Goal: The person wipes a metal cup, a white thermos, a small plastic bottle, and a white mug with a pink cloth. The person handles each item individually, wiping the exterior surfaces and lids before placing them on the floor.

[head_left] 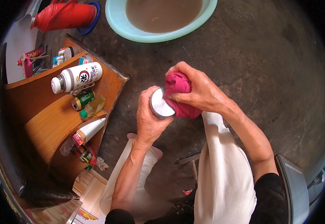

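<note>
**Red cloth pressed to a metal lid above a concrete floor**

Seen from the head camera, a round metal container [160, 105] sat between the person's two hands, held over the knees and the grey floor [267, 56]. The left hand [147, 117] was wrapped around its side from below — fingers curled shut about the body, so that only the pale, shiny top face showed. Touching that face at its right edge was a crumpled red cloth [181, 95], bunched inside the right hand [198, 89], whose fingers were closed tightly over the fabric with the knuckles uppermost. Cloth and lid met just right of the left thumb.

At the top of the frame a pale turquoise basin [121, 22] stood on the floor, filled with murky brown water. Beside it, to the left, a red plastic jug [63, 15] lay on its side on a blue ring.

A wooden corner shelf [46, 123] filled the left side. On its upper tier lay a white spray can [76, 77] on its side, a small green can [82, 99] and a yellowish bottle [93, 107] — all close together. A white tube [91, 130] rested on the tier below. The person's pale trousers [222, 175] covered both knees.
</note>
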A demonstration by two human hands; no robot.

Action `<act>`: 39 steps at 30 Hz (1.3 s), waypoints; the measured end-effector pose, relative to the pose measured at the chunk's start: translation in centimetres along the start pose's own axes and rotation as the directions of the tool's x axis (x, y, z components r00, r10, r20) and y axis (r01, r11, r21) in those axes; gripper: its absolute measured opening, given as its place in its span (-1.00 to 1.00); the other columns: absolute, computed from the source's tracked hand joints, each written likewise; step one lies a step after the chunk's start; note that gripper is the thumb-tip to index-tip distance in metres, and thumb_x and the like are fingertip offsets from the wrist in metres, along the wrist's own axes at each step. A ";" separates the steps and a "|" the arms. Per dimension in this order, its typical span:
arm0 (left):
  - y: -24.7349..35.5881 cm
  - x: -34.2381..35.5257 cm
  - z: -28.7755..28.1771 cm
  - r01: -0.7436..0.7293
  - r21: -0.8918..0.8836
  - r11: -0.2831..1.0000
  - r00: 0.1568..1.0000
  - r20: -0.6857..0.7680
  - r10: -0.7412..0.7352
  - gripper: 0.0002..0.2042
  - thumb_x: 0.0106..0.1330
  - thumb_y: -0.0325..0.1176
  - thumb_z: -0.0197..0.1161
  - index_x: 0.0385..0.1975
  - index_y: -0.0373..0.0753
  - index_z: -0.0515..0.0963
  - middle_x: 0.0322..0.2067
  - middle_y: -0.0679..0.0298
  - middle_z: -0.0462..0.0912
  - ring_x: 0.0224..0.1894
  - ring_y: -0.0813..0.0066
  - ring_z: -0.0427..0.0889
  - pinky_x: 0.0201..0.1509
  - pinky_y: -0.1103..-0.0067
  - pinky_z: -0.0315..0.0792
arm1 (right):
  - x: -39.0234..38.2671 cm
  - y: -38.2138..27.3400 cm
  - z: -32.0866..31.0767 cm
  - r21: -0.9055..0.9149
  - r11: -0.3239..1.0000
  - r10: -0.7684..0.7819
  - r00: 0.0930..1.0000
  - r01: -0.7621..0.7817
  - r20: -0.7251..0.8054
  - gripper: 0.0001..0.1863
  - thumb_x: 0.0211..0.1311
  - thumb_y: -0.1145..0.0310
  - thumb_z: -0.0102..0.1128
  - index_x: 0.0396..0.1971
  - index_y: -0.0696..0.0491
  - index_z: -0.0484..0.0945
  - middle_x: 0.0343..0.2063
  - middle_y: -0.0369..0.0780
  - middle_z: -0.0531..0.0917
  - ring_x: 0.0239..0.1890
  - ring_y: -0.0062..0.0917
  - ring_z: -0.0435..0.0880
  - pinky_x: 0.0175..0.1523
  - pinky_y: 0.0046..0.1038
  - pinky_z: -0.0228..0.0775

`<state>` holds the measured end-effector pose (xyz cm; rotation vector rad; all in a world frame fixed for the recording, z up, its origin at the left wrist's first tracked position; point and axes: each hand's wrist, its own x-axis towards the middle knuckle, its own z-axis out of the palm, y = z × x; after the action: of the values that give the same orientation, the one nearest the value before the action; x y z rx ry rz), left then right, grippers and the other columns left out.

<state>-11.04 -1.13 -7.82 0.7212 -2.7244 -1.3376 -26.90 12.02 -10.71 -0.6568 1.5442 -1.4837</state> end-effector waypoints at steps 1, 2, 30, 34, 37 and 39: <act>-0.1 -0.1 0.1 0.009 -0.017 1.000 1.000 -0.008 -0.009 -0.20 -0.17 -0.57 0.50 0.20 -0.21 0.30 0.05 0.14 0.52 0.13 0.25 0.55 0.22 0.41 0.44 | -0.1 0.0 0.0 -0.015 0.999 -0.037 0.999 0.038 0.029 -0.48 0.00 0.36 0.49 -0.04 0.12 0.44 -0.21 -0.13 0.66 -0.13 -0.34 0.68 0.00 -0.34 0.55; -0.2 -0.1 0.0 0.019 -0.003 1.000 1.000 -0.001 -0.019 -0.20 -0.17 -0.57 0.50 0.20 -0.21 0.30 0.05 0.14 0.52 0.13 0.25 0.55 0.22 0.41 0.44 | -0.2 -0.2 0.0 -0.029 0.997 -0.075 0.996 0.076 0.058 -0.49 0.02 0.35 0.48 -0.05 0.13 0.43 -0.22 -0.10 0.67 -0.14 -0.30 0.70 -0.02 -0.31 0.58; 0.2 -0.3 0.3 0.042 0.077 0.996 0.998 0.035 -0.045 -0.19 -0.18 -0.55 0.50 0.20 -0.21 0.30 0.06 0.06 0.50 0.14 0.16 0.53 0.19 0.36 0.43 | -0.5 -1.2 1.0 -0.290 0.954 -0.118 0.984 0.076 -0.130 -0.45 -0.06 0.37 0.52 -0.05 0.07 0.45 -0.19 -0.13 0.63 -0.13 -0.27 0.66 -0.03 -0.31 0.53; 0.2 -0.2 0.1 -0.015 0.114 0.993 1.000 0.022 0.012 -0.20 -0.17 -0.53 0.52 0.19 -0.22 0.31 0.04 0.05 0.53 0.11 0.15 0.56 0.17 0.37 0.45 | 0.0 -0.6 1.1 -0.237 0.971 -0.063 0.988 0.028 -0.141 -0.46 -0.06 0.36 0.51 -0.05 0.07 0.45 -0.17 -0.13 0.62 -0.11 -0.25 0.66 -0.02 -0.32 0.53; 0.2 -0.1 -0.2 -0.014 0.114 0.993 1.000 0.029 0.011 -0.21 -0.15 -0.52 0.53 0.20 -0.24 0.31 0.03 0.07 0.54 0.09 0.15 0.57 0.16 0.37 0.46 | -0.9 -1.2 1.1 -0.242 0.968 -0.078 0.996 0.064 -0.050 -0.45 -0.06 0.36 0.51 -0.04 0.06 0.44 -0.14 -0.14 0.61 -0.08 -0.25 0.65 0.00 -0.32 0.53; -0.1 -0.1 0.0 0.008 0.098 0.995 0.999 0.031 -0.011 -0.20 -0.16 -0.52 0.53 0.20 -0.25 0.31 0.04 0.07 0.54 0.09 0.15 0.57 0.17 0.35 0.45 | -1.2 -1.7 1.4 -0.316 0.946 -0.099 0.992 0.070 -0.075 -0.45 -0.04 0.36 0.51 -0.04 0.06 0.44 -0.14 -0.15 0.60 -0.07 -0.26 0.65 0.02 -0.31 0.54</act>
<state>-10.91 -1.16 -7.83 0.7266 -2.8321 -1.2346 -25.48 12.02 -8.62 -0.8589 1.8643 -1.3563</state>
